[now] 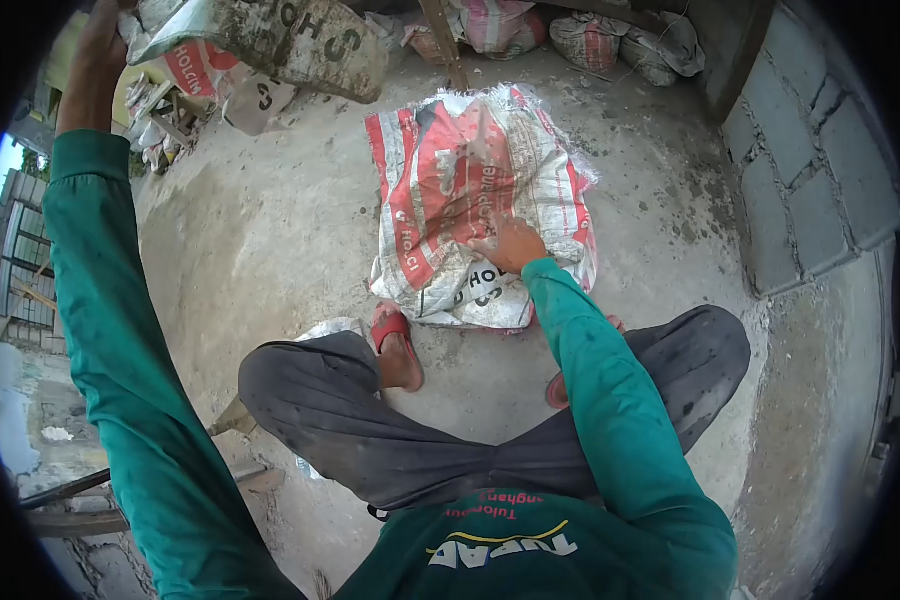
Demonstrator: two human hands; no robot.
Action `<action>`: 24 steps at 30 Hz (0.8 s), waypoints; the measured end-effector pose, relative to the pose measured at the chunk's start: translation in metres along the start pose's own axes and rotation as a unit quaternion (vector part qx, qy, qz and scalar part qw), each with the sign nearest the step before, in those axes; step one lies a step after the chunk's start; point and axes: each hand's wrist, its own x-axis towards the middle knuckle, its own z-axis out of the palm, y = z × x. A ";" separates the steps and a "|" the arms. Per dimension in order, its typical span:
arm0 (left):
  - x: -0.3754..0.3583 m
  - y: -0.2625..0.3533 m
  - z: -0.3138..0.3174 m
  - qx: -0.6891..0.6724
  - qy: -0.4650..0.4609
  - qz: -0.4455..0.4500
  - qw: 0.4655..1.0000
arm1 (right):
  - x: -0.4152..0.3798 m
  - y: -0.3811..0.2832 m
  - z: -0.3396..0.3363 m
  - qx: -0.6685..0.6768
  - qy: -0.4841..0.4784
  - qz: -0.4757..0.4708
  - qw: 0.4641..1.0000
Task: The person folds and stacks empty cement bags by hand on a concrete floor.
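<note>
My left hand point(95, 45) is raised at the upper left, its fingers partly cut off by the frame's top. It grips the edge of a dirty white cement sack point(320, 50) with dark and green lettering, which hangs tilted in the air. In front of my feet, a flat stack of red and white cement sacks point(440, 180) lies on the floor, with frayed edges. My right hand point(513, 247) rests on the near part of this stack, fingers laid over the top sack and nothing visibly held.
Filled sacks point(585, 40) stand along the back beside a wooden post point(443, 45). A block wall point(810, 170) rises on the right. More cement sacks point(195, 70) and scraps lie at the upper left. My feet, in red slippers point(388, 328), flank the stack's near side on the concrete floor.
</note>
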 end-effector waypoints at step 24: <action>-0.385 -0.249 0.360 0.432 0.131 -0.380 0.808 | -0.062 0.031 -0.090 0.400 0.097 0.138 0.901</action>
